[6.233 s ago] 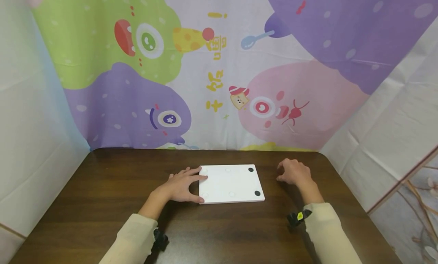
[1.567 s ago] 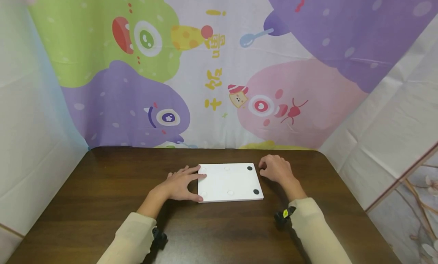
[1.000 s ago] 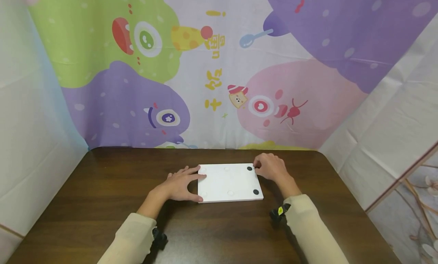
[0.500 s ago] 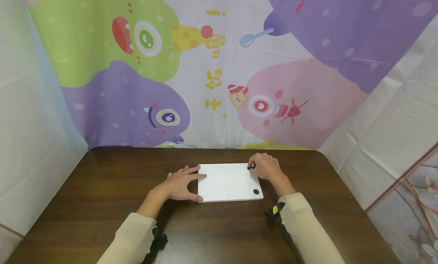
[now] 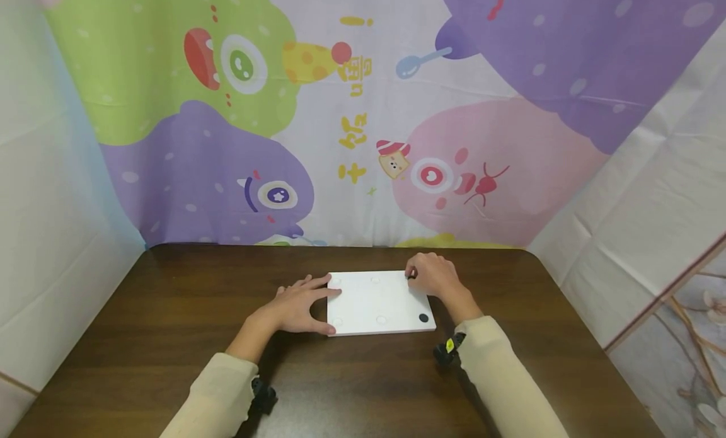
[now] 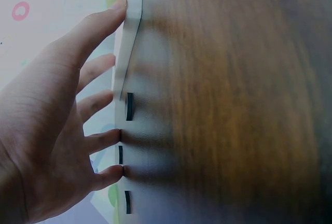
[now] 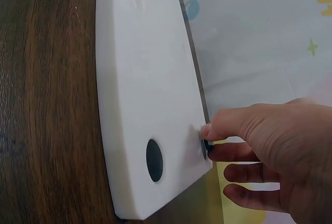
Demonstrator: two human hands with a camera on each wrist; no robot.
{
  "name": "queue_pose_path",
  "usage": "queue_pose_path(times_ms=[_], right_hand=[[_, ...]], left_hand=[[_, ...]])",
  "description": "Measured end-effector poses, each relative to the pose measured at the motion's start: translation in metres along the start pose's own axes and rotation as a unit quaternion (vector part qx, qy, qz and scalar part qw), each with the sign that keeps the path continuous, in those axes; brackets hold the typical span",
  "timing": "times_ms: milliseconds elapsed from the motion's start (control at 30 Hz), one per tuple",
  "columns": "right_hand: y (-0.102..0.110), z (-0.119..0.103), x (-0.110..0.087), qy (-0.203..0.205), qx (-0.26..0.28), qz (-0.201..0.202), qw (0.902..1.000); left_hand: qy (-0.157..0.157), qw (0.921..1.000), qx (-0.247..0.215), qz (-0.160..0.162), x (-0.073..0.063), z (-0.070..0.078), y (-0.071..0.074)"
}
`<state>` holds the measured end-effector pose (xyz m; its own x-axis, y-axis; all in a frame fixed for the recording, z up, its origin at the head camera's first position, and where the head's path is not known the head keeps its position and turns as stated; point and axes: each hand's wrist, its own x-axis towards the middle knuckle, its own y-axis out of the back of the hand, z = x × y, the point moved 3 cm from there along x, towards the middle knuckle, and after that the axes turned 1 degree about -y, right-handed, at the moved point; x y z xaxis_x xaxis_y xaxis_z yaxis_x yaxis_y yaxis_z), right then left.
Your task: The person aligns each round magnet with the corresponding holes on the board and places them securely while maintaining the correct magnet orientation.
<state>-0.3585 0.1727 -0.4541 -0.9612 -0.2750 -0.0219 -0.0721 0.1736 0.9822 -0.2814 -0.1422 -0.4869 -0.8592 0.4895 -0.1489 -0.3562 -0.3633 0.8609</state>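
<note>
A white rectangular board (image 5: 363, 302) with shallow round recesses lies flat on the table. My left hand (image 5: 296, 309) rests at its left end, fingers spread, with thumb and fingertips touching the edge and top. At the far right corner, my right hand (image 5: 435, 277) pinches a small black disc (image 7: 208, 145) between thumb and index finger; the disc is mostly hidden by the fingers. Whether it is lifted clear of its recess I cannot tell. Another black disc (image 5: 423, 318) sits in the near right recess. The left wrist view shows the board's white edge (image 6: 134, 32) beside the left thumb.
A brown wooden table (image 5: 351, 387) carries the board. Several thin dark pieces, one of them a black piece (image 6: 129, 106), stand out beside the left fingers in the left wrist view. A cartoon-printed curtain (image 5: 363, 217) closes off the back.
My right hand has moved left from beside the board to its far right corner and taken hold of the black disc there. The left hand has stayed in place on the board.
</note>
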Motion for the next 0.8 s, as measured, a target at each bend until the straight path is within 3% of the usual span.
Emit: queue_pose_path(times_ms=[800], right_hand=[[-0.001,-0.021,0.006,0.034,-0.009,0.016,0.9992]], left_hand=[[0.001,1.0,0.003,0.0,0.001,0.0,0.0]])
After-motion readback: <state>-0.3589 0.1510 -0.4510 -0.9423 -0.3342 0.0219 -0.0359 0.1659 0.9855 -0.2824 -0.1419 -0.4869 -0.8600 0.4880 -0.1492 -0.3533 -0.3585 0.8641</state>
